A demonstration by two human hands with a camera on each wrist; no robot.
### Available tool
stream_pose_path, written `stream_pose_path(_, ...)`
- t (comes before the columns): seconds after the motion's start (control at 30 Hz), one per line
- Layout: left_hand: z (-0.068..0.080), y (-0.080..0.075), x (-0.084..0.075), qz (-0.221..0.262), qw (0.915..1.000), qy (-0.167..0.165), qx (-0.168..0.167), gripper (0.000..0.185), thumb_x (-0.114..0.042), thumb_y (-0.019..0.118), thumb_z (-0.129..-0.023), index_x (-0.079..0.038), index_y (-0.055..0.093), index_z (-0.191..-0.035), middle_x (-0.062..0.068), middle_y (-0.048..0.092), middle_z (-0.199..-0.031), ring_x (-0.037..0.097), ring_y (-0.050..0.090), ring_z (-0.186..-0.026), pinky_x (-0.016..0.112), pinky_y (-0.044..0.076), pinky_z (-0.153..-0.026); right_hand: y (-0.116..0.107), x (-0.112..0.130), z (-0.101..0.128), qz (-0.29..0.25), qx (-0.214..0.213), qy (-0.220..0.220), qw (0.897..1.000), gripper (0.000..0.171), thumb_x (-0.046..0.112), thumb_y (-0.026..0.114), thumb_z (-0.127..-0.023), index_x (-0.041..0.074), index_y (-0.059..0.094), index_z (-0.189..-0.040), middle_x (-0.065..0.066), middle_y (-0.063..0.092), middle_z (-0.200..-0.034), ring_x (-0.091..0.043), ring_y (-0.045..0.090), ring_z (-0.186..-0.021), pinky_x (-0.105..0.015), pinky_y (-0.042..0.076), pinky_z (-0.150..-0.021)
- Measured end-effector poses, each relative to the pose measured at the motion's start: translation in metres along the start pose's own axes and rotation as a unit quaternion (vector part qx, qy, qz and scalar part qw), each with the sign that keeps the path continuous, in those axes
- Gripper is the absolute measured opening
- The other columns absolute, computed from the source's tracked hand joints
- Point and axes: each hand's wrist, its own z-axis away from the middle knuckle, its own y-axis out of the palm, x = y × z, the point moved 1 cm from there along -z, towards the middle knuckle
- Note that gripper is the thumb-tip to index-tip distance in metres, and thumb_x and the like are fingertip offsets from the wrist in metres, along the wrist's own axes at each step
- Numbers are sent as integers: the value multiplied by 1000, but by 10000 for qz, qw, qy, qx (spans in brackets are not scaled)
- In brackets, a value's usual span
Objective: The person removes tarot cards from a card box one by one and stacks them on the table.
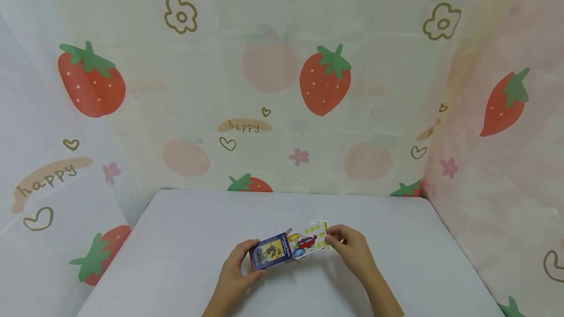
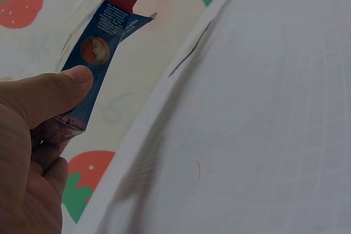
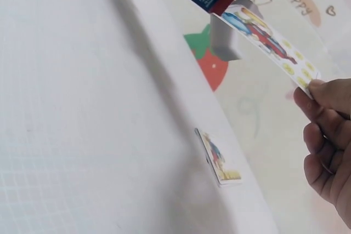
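Near edge of the white table (image 1: pixel 185 238), centre: left hand (image 1: pixel 233 273) grips a small blue card box (image 1: pixel 270 252), thumb on the front face, fingers curled behind. Box is held above the table, open end pointing right. Right hand (image 1: pixel 352 251) pinches the far-right end of a card (image 1: pixel 308 241) that sticks halfway out of the box mouth. One more card (image 3: pixel 219 156) lies flat on the table just beyond the hands.

Risks as I read them:
- Card is long, thin and pinched only at its tip. The right wrist view shows it bridging from box to fingertips (image 3: pixel 321 89). Any twist or off-axis pull could bend or crease it.
- Open flap (image 3: pixel 225 41) hangs at the box mouth; the card edge could catch on it and tear the flap or jam.
- Box is soft cardboard. A hard squeeze from the left thumb (image 2: pixel 66 89) would clamp the cards inside and raise drag.
- If more cards are inside (can't tell), tipping the mouth down could spill them.
- Loose card on the table sits near the right hand; a sweep could knock it.
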Motion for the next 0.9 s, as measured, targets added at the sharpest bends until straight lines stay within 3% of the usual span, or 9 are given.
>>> stream_pose_path(0.27, 0, 0, 1, -26, 10000, 53, -58, 81, -2, 93, -67, -26, 60, -137, -5, 60, -140, 19, 53, -136, 33, 38, -122, -11, 0, -7, 123, 18, -162, 9998, 10, 16, 76, -93, 14, 76, -103, 4, 70, -84, -11, 59, -78, -21, 49, -64)
stream_pose_path(0.9, -1, 0, 5, 8, 10000, 61, -31, 81, -4, 94, -68, -29, 59, -138, -8, 58, -140, 21, 53, -137, 37, 38, -122, -32, -1, -34, 391, 180, -356, 9984, 14, 16, 72, -96, 11, 75, -109, 0, 70, -88, -16, 58, -79, -22, 50, -62)
